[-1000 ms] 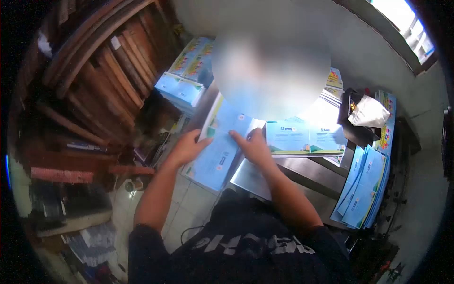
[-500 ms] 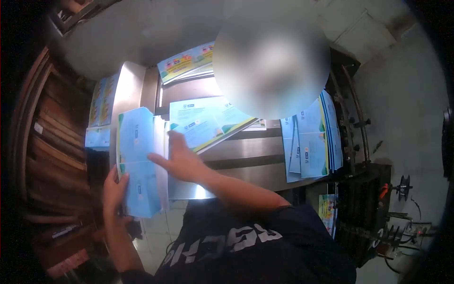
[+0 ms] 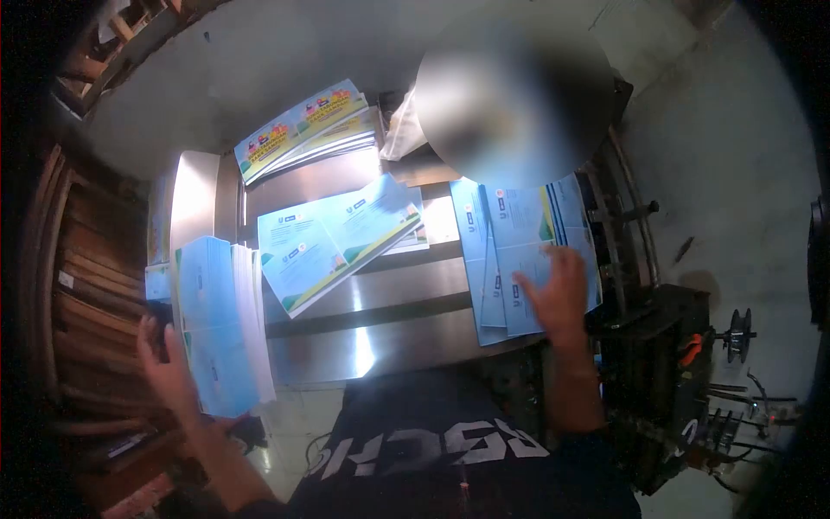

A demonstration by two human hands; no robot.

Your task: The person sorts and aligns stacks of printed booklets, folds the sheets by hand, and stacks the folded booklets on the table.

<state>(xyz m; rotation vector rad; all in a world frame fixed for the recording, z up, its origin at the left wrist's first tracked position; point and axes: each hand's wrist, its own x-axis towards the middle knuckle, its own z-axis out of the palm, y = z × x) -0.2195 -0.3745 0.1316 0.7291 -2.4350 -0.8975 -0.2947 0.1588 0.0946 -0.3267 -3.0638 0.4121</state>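
Observation:
My left hand [image 3: 164, 359] is at the left side of a thick stack of blue printed sheets [image 3: 212, 324], its fingers apart; whether it touches the stack's edge I cannot tell. At the right, my right hand [image 3: 558, 298] is spread over overlapping blue printed sheets [image 3: 510, 251], thumb and fingers apart and nothing gripped. Between the hands, a slanted pile of blue sheets with a yellow-green edge [image 3: 333, 238] lies on the metal table [image 3: 328, 350].
Behind lies a stack of colourful printed sheets [image 3: 303, 121]. An upright metal plate [image 3: 194, 195] stands at the left, past the thick stack. Dark machinery [image 3: 666, 346] with a spool [image 3: 737, 336] is at the right. A blurred round patch hides part of the far side.
My right hand has left the thick stack and moved right, over the overlapping sheets. My left hand has loosened from the stack's side. The view has shifted too.

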